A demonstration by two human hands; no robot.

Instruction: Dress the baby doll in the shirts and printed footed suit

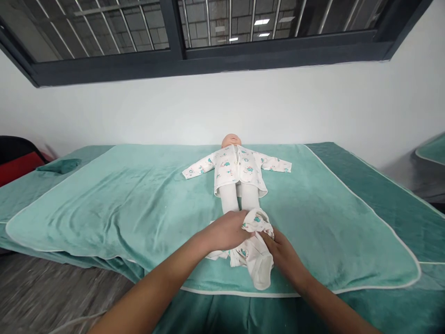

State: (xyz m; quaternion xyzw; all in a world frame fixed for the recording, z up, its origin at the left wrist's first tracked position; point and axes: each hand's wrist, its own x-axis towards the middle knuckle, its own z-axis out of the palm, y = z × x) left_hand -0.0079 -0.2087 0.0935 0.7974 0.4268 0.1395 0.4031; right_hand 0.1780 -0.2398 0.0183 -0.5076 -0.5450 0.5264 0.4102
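Observation:
A baby doll point(237, 170) lies on its back on a light green blanket point(139, 208), arms spread, wearing a white printed top; its white legs point toward me. At the doll's feet both my hands grip a bunched pair of white printed baby trousers point(255, 253). My left hand point(227, 229) is closed on the upper edge of the trousers, right at the doll's feet. My right hand point(283, 253) pinches the fabric from the right side. One trouser leg hangs toward the blanket's near edge.
The blanket covers a bed with a darker green sheet point(382, 185) against a white wall under a barred window. A small folded green cloth point(59, 165) lies far left, beside a red and black object point(15, 160). Another green-covered bed corner point(433, 150) shows at right.

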